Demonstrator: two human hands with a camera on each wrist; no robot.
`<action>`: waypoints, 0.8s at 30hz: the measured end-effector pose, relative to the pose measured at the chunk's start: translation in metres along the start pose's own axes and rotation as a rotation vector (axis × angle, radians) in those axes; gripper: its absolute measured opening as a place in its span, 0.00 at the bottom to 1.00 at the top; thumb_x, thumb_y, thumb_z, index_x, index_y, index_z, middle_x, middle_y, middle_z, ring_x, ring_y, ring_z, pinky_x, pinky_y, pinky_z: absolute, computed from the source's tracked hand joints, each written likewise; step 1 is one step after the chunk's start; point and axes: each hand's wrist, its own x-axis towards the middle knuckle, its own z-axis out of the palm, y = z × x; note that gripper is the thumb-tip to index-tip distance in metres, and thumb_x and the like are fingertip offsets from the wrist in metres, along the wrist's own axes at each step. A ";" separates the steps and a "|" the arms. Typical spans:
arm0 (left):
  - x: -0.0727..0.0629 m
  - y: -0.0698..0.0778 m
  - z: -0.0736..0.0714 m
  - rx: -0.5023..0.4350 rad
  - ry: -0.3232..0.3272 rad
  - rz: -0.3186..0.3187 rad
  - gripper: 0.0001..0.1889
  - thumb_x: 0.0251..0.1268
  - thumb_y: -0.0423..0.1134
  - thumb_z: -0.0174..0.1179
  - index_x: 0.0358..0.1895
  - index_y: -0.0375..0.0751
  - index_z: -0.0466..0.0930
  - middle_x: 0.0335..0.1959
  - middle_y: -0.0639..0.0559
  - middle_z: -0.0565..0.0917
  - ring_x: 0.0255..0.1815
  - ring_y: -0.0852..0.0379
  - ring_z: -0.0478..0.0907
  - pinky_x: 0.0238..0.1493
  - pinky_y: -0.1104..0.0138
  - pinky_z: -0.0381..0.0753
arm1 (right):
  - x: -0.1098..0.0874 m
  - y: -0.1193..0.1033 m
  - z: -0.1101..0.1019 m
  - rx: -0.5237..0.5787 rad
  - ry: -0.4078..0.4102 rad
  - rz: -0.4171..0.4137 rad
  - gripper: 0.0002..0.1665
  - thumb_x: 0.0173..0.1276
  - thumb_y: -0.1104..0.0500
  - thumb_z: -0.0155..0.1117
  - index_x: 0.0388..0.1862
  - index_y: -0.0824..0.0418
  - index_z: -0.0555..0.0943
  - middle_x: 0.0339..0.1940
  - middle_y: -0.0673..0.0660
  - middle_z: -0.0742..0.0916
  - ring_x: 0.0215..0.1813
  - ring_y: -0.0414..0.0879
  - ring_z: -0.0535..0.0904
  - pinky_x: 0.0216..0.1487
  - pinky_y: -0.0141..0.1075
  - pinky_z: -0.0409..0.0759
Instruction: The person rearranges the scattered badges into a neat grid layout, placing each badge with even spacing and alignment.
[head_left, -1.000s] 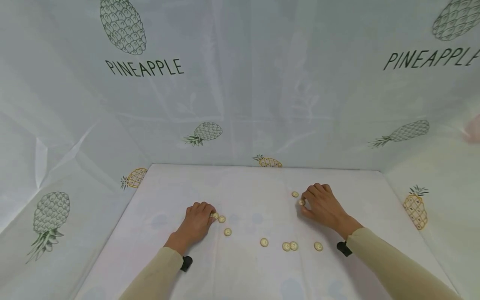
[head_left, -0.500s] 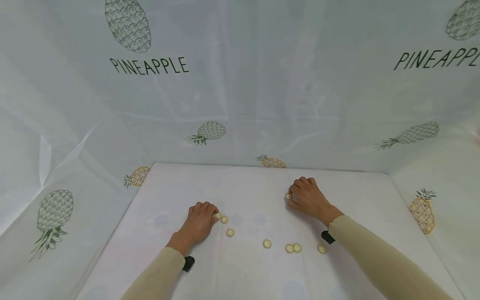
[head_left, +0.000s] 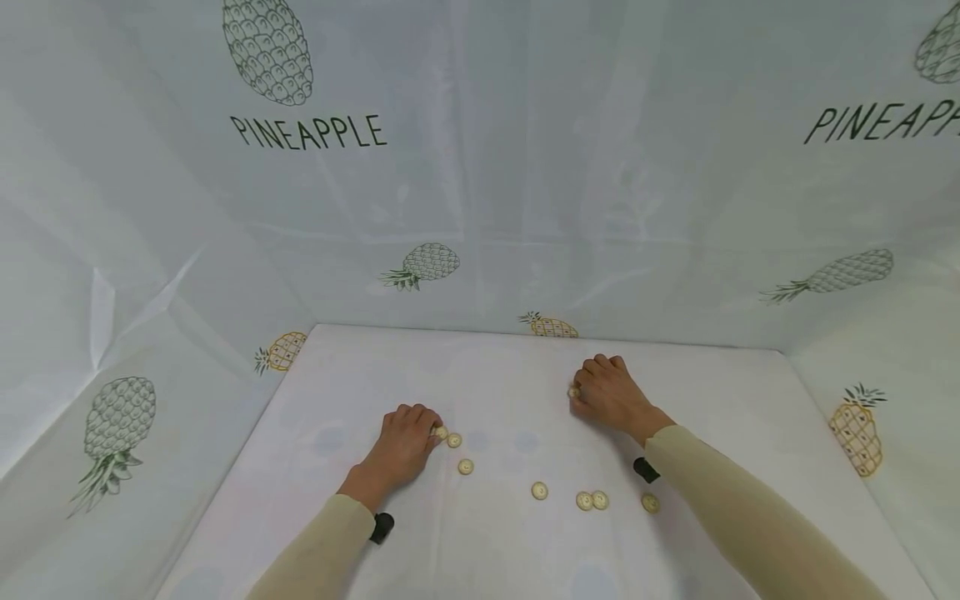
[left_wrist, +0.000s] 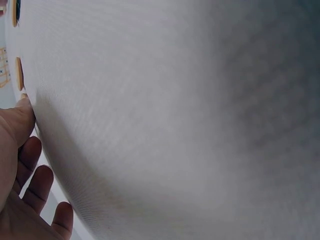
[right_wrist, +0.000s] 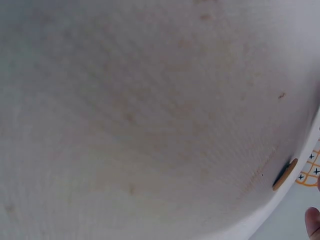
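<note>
Small pale wooden buttons lie spread on the white table. My left hand (head_left: 405, 442) pinches one wooden button (head_left: 441, 432) at its fingertips, low on the table. Another button (head_left: 454, 440) lies right beside it, and a third button (head_left: 465, 467) sits a little nearer to me. In the left wrist view the fingertip (left_wrist: 25, 102) reaches a button's edge, with a second button (left_wrist: 19, 74) just beyond. Farther back, my right hand (head_left: 609, 396) holds a button (head_left: 573, 392) between thumb and fingers. A button (right_wrist: 285, 174) shows edge-on in the right wrist view, near a fingertip (right_wrist: 312, 220).
Between the arms lie a single button (head_left: 539, 491) and two touching buttons (head_left: 584, 501). One more button (head_left: 650, 502) is close to the right sleeve (head_left: 720, 492). A pineapple-printed sheet (head_left: 480, 183) rises behind the table (head_left: 450, 342) and at both sides.
My right hand has moved left and slightly back, over the place where a second button lay, now hidden. My left hand keeps its place and grip. The head view has swung slightly left.
</note>
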 end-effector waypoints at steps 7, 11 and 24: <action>0.000 0.002 -0.002 -0.006 -0.003 -0.004 0.08 0.77 0.42 0.64 0.52 0.46 0.79 0.53 0.49 0.81 0.58 0.45 0.74 0.64 0.45 0.72 | 0.002 -0.001 0.001 0.020 -0.025 0.016 0.12 0.67 0.52 0.72 0.32 0.57 0.82 0.37 0.55 0.84 0.41 0.53 0.74 0.49 0.53 0.73; 0.000 0.002 -0.002 -0.007 -0.004 -0.005 0.08 0.77 0.41 0.64 0.53 0.46 0.80 0.53 0.49 0.82 0.59 0.45 0.74 0.65 0.45 0.71 | 0.004 -0.001 0.001 0.032 -0.054 0.031 0.12 0.68 0.51 0.71 0.32 0.57 0.82 0.37 0.54 0.84 0.41 0.52 0.73 0.50 0.53 0.72; 0.000 0.002 -0.002 0.008 -0.005 -0.008 0.09 0.77 0.43 0.64 0.53 0.47 0.80 0.53 0.50 0.82 0.58 0.46 0.74 0.64 0.46 0.72 | 0.006 -0.002 0.002 0.061 -0.089 0.061 0.12 0.70 0.51 0.71 0.37 0.58 0.84 0.41 0.55 0.85 0.44 0.53 0.73 0.53 0.53 0.72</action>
